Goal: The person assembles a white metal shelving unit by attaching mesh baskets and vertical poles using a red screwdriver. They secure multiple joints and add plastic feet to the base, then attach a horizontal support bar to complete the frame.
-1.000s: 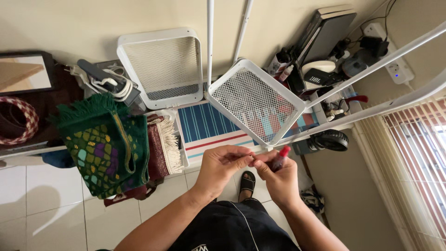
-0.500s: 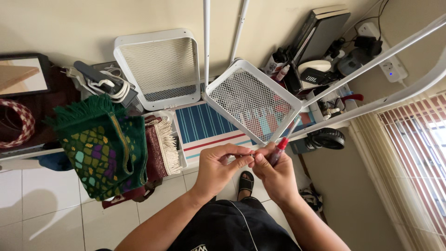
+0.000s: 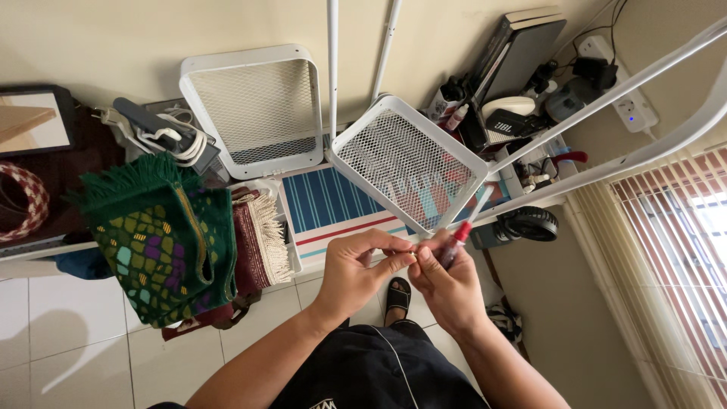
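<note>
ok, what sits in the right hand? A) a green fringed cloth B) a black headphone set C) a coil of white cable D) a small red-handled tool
D: the right hand grips a small red-handled tool, its red end poking up between the fingers, while the left hand pinches something tiny at the right hand's fingertips; the green fringed cloth hangs off to the left, untouched.

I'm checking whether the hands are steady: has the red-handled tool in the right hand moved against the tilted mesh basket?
No. The red-handled tool stays just below the tilted mesh basket; only the camera drifted.
</note>
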